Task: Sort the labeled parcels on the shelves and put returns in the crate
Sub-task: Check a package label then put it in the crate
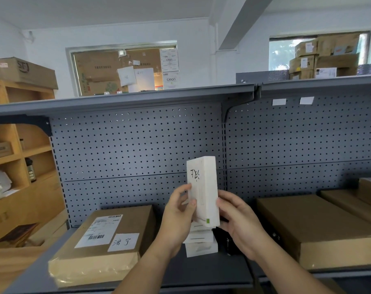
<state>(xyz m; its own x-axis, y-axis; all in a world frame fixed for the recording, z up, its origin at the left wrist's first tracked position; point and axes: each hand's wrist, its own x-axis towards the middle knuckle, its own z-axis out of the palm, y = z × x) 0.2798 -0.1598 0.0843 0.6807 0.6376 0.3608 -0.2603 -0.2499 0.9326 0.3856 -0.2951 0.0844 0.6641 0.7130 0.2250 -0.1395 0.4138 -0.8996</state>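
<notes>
So, a slim white box (203,192) is being held up above the middle of the grey shelf (201,270), in front of the pegboard back panel (137,149). Its long axis is stood pretty much upright with a slight lean. The broad face is turned to the camera. Black handwritten marks are seen near the top end, but they can't really be read, and they might be upside down. A tiny green mark is tucked at the bottom right corner of that face.

The lower half of the box is gripped from both sides. The left hand (178,217) is pinched onto the left edge, with the thumb laid on the front face. The right hand (237,221) is curled round the right edge, and most of its fingers are hidden behind the box.

Right underneath, a short stack of white boxes (199,242) is laid flat on the shelf, largely covered by the hands. Something dark (225,240) is wedged just beside it, too hidden to be identified.

A brown parcel (103,242) with a printed shipping label and a handwritten slip (123,242) is set towards the shelf's left front corner. A second brown parcel (320,228) is placed at the right end, cut off by the frame.
</notes>
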